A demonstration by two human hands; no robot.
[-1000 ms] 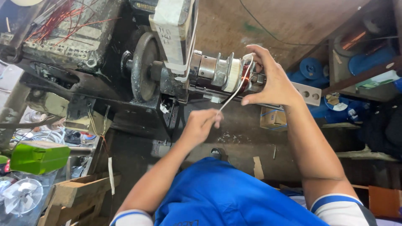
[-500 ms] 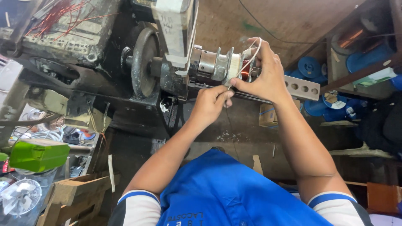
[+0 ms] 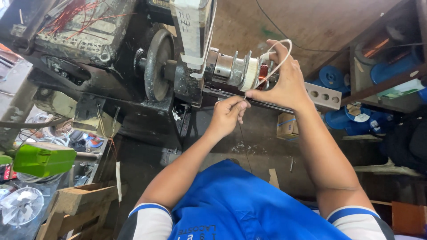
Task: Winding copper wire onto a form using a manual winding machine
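A dark, greasy winding machine (image 3: 178, 71) holds a stepped metal former (image 3: 235, 71) on its shaft, with reddish copper wire (image 3: 263, 71) wound near the end. My right hand (image 3: 284, 82) grips the end of the former and has a white sleeve or string (image 3: 280, 58) looped over its fingers. My left hand (image 3: 229, 113) is just below it, pinching a thin wire end between thumb and fingertips.
Blue spools (image 3: 347, 120) and copper wire reels (image 3: 378, 44) sit on shelves at right. A green box (image 3: 42, 160), a small white fan (image 3: 20, 206) and wooden blocks (image 3: 84, 200) lie at left. A perforated metal bar (image 3: 322, 95) sticks out behind my right wrist.
My left hand has risen from below the former to meet my right hand. The white string now loops higher over my right fingers.
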